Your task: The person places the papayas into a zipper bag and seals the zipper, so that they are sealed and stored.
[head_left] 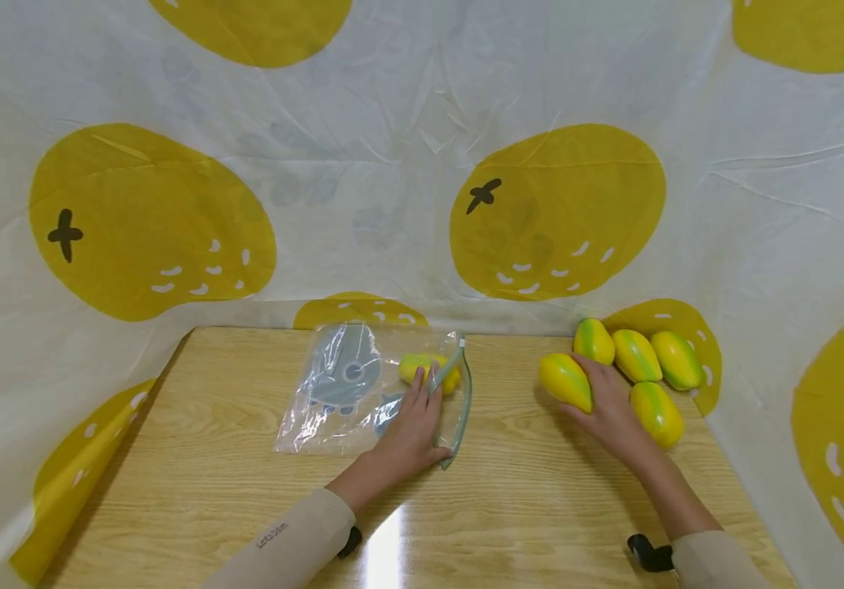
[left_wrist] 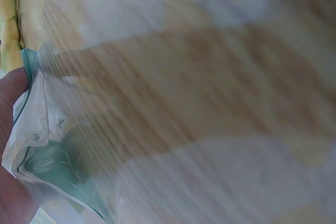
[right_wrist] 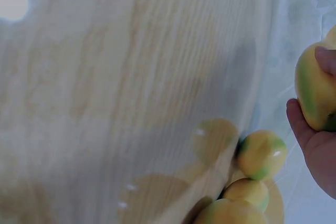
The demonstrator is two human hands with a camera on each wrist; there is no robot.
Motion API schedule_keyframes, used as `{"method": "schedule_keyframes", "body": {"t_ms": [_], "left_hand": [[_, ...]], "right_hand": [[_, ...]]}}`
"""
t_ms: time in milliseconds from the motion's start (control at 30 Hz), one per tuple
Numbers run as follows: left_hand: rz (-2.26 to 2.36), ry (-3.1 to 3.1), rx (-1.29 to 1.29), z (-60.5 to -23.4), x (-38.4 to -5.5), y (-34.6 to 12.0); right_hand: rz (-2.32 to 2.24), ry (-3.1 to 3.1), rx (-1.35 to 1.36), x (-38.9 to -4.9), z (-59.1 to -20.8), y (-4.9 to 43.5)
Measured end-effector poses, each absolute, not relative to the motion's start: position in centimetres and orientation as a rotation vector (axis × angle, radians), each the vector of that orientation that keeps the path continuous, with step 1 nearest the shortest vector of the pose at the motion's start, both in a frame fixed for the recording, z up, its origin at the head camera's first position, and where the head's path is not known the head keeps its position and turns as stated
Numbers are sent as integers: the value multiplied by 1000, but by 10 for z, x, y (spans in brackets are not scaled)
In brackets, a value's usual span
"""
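Note:
A clear zip bag (head_left: 293, 421) with blue-grey cartoon prints and a green zip edge lies on the table. Inside it, near the mouth, is a yellow-green mango (head_left: 413, 361). My left hand (head_left: 409, 429) holds the bag at its mouth, fingers over the mango and thumb by the zip edge. In the left wrist view the green zip edge (left_wrist: 29, 59) stands apart at the digits. To the right, my right hand (head_left: 609, 413) grips another mango (head_left: 563, 380), raised above the table; the right wrist view shows this mango (right_wrist: 310, 87) between thumb and fingers.
Several more mangoes (head_left: 637, 356) sit grouped at the table's back right corner, close beside my right hand. A cloth (head_left: 363, 221) printed with big yellow fruit hangs behind and along the sides of the wooden table (head_left: 510, 491).

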State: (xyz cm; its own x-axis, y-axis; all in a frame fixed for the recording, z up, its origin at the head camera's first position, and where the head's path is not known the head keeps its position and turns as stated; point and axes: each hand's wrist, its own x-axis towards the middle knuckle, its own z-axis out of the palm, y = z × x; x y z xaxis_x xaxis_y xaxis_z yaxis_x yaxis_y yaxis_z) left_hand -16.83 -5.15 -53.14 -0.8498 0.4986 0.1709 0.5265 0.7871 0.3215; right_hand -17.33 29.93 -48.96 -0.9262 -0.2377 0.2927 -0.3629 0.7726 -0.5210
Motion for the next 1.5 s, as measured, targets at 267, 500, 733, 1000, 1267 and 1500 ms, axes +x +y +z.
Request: {"method": "schedule_keyframes", "body": {"t_ms": [267,500,733,1000,1267,1500], "left_hand": [[-537,-2894,-830,-531,-168,-52],[-517,-2893,-836,-531,-169,-52],[-524,-2895,-839,-528,-168,-52],[-516,-2900,-841,-528,-167,-52],[-508,-2895,-848,-530,-168,-52],[-506,-2907,-845,-529,-168,-52]], "right_hand": [[991,-2863,556,-184,-478,283],[1018,-2861,678,-196,-478,268],[1013,-2811,800,-206,-481,257],[1015,-2877,808,-210,-486,243],[1012,-2889,845,-210,-485,230],[1003,-2880,869,-214,-484,220]]}}
